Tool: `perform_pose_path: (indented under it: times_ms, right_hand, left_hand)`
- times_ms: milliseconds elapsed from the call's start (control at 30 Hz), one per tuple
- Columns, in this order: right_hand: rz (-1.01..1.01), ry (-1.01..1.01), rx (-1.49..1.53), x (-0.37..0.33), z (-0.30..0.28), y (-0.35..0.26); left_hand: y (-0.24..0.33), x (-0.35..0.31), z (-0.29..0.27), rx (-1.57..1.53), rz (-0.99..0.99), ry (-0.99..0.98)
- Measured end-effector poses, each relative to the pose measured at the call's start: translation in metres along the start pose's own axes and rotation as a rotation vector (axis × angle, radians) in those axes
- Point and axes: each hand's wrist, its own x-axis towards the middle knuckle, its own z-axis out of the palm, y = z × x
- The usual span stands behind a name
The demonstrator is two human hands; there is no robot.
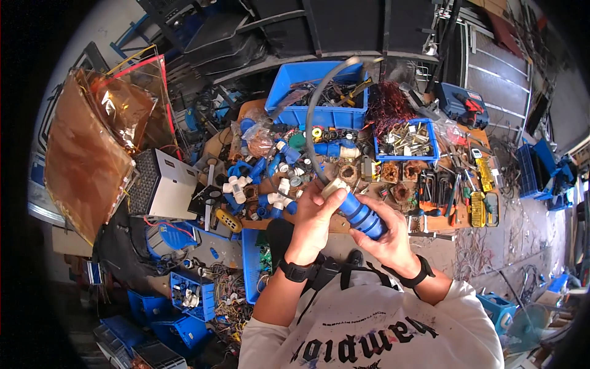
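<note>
Both my hands hold a thick blue industrial cable connector [361,215] in front of my chest, tilted down to the right. My left hand [312,218] is closed around its cream collar, thumb on top. At the other end, my right hand [390,237] grips the blue barrel between thumb and fingers. A grey cable [311,123] rises out of the collar and arcs over the workbench, its far end near the large blue bin. Beyond my left hand lie white pipe-like fittings [283,195] with blue ends and several loose connector parts. The connector's lower end face is hidden.
The cluttered wooden bench [344,226] carries a large blue bin [316,115] of tools and a blue tray [405,155] of metal pieces. Hex keys [435,187] and screwdrivers lie right. A white box [169,187] stands left; blue crates [192,295] sit lower left.
</note>
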Motion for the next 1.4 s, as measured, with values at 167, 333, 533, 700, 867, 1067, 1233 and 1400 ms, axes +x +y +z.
perform_pose_path:
  times_ms: [167, 333, 533, 700, 867, 1067, 1233, 1400]
  right_hand:
    - [0.310, -0.101, 0.551, -0.004, -0.010, 0.003]
    - [0.515, -0.180, 0.899, -0.006, -0.013, 0.004]
    - [0.150, -0.067, 0.455, -0.004, -0.002, 0.005]
    - [0.139, -0.100, 0.317, -0.006, 0.001, 0.002]
    - [0.405, -0.179, 0.672, -0.008, -0.007, 0.003]
    - [0.608, -0.313, 1.194, -0.005, -0.015, 0.008]
    - [0.332, -0.212, 0.662, -0.006, -0.009, 0.003]
    - [0.353, -0.198, 0.776, -0.012, -0.014, 0.006]
  left_hand:
    - [0.008, -0.001, -0.005, -0.051, 0.047, -0.224]
    - [0.014, -0.001, 0.002, -0.171, 0.099, -0.467]
    - [0.010, -0.007, 0.002, -0.180, 0.094, -0.286]
    - [0.004, -0.008, 0.001, 0.037, 0.054, 0.055]
    - [0.011, -0.008, -0.003, -0.057, 0.051, -0.233]
    - [0.017, -0.010, -0.006, -0.168, 0.029, -0.351]
    - [0.005, -0.011, -0.009, 0.135, 0.073, -0.105]
    - [0.017, -0.013, -0.004, 0.028, 0.075, -0.287]
